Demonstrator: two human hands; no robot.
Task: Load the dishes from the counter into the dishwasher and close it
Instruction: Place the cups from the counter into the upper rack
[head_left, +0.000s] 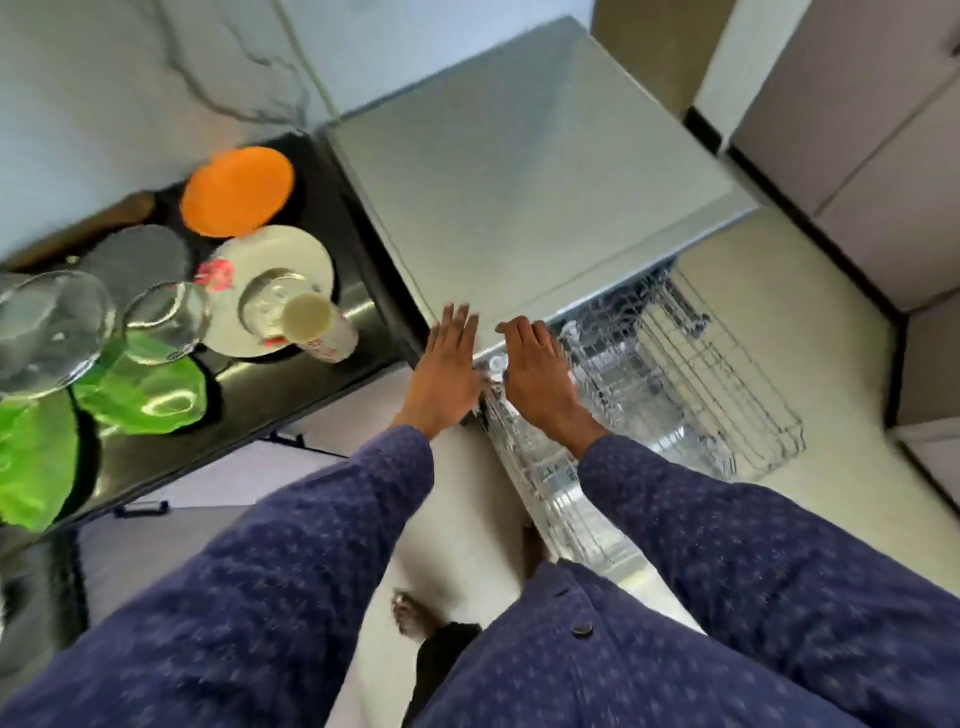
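Both hands flat atop dishwasher.

A dark worktop is carrying an orange plate, a white plate, a grey plate, green plates and glass bowls.

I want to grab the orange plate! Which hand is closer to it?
Left. The left hand rests flat on the dishwasher's front edge, on the side toward the orange plate. The right hand lies beyond it, over the rack.
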